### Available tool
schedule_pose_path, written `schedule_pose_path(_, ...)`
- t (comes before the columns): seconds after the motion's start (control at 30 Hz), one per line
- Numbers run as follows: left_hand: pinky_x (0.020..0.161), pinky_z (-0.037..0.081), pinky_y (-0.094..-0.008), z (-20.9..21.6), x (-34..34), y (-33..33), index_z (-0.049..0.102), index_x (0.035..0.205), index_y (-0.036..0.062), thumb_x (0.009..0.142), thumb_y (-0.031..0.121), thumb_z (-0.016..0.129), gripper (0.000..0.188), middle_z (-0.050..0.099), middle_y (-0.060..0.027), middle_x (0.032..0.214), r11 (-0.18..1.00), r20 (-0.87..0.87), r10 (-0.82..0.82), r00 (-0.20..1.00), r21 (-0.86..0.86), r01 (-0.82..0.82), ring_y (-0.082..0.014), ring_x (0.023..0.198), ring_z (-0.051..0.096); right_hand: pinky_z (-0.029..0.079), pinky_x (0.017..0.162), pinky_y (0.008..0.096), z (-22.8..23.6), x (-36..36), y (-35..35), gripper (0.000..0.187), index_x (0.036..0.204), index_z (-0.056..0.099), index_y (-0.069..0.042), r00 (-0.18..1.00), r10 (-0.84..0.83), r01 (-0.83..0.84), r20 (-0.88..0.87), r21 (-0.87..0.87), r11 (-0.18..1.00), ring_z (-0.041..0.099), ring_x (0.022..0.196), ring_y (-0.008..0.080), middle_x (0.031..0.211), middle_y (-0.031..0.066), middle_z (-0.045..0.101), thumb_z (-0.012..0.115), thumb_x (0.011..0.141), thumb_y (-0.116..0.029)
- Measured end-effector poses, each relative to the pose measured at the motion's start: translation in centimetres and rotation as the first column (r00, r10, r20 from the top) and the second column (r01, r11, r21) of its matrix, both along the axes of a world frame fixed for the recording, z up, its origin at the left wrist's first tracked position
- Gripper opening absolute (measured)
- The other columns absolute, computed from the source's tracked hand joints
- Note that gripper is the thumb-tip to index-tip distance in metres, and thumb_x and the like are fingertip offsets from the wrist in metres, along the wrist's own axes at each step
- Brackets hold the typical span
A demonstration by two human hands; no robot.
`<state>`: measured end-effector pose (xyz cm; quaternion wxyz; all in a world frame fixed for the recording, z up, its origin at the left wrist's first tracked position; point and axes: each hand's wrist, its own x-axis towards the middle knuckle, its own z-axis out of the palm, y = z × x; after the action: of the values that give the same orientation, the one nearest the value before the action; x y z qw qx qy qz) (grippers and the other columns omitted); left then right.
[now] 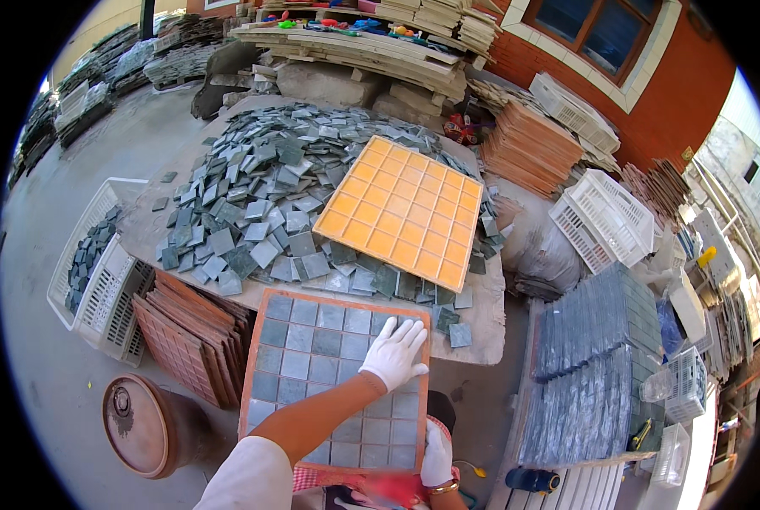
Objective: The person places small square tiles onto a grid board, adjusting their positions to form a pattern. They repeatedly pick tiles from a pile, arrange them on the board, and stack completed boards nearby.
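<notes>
While the right hand (436, 457) grips the near edge of the tray (333, 382), left hand (393, 350) lies flat, fingers spread, on its grey tiles (312, 344). Press evenly, keep tray level. Beyond: tile pile (261, 200), orange grid (405, 211).

A single head-worn fisheye looks steeply down, close over the worktable (482, 327), perhaps tilted slightly forward.
</notes>
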<state>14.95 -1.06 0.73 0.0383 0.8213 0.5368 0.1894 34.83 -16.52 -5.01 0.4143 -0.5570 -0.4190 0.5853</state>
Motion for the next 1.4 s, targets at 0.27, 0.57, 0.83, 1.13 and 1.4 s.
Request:
schedule_pose_path(0.27,0.115,0.024,-0.0495,0.6,-6.0,-5.5,0.043,0.14,0.0049,0.084,0.05,0.063,0.075,0.043,-0.0147,0.147,0.995,0.002,0.101,0.995,-0.002,-0.101,-0.0297,0.137,0.038,0.037,0.105,0.0314,2.9,-1.0,-2.0,0.044,0.136,0.048,0.005,0.993,0.066,-0.067,-0.097,-0.008,0.998,0.052,0.121,0.0206,0.127,0.0119,0.059,0.042,0.102,-0.022)
schedule_pose_path(0.57,0.115,0.021,-0.0544,-0.4,-16.6,-19.3,0.043,0.141,0.0009,0.085,0.05,0.062,0.077,0.042,-0.0198,0.147,0.895,-0.034,0.441,0.897,-0.054,-0.442,-0.0349,0.139,0.035,0.047,0.081,0.0388,3.9,-1.0,-1.6,0.022,0.107,0.055,0.005,0.971,0.17,-0.208,0.169,0.236,0.949,0.059,0.091,0.0318,0.099,0.0189,0.061,0.046,0.098,-0.012)
schedule_pose_path(0.83,0.083,0.049,-0.033,-4.2,-20.9,-21.4,0.062,0.116,-0.0051,0.093,0.04,0.063,0.051,0.066,-0.0057,0.1,0.599,0.595,0.798,-0.089,-0.801,0.017,-0.0155,0.094,0.06,0.044,0.098,0.0327,3.2,-1.2,-1.2,0.037,0.128,0.055,0.003,0.999,-0.044,0.044,-0.008,0.015,0.999,0.057,0.11,0.0178,0.12,0.0076,0.062,0.056,0.097,-0.016)
schedule_pose_path(1.13,0.086,0.044,-0.0297,-3.3,-19.4,-25.3,0.064,0.112,-0.0055,0.096,0.049,0.056,0.057,0.063,-0.0024,0.1,0.565,0.569,0.805,-0.166,-0.822,-0.078,-0.0128,0.094,0.055,0.044,0.095,0.0329,7.4,-3.2,-3.3,0.039,0.119,0.061,0.008,0.984,-0.109,0.097,0.144,0.091,0.991,0.056,0.107,0.0178,0.115,0.0104,0.063,0.052,0.102,-0.026)
schedule_pose_path(1.4,0.089,0.049,-0.0372,-7.5,-23.9,-36.7,0.062,0.12,0.0001,0.1,0.037,0.05,0.043,0.066,-0.0067,0.111,0.59,0.628,0.488,-0.607,-0.749,-0.301,-0.0195,0.1,0.063,0.046,0.074,0.0393,8.8,-13.6,2.8,0.027,0.092,0.056,0.005,0.707,0.46,-0.594,0.537,0.099,0.798,0.059,0.085,0.0287,0.085,0.0214,0.057,0.045,0.1,-0.019)
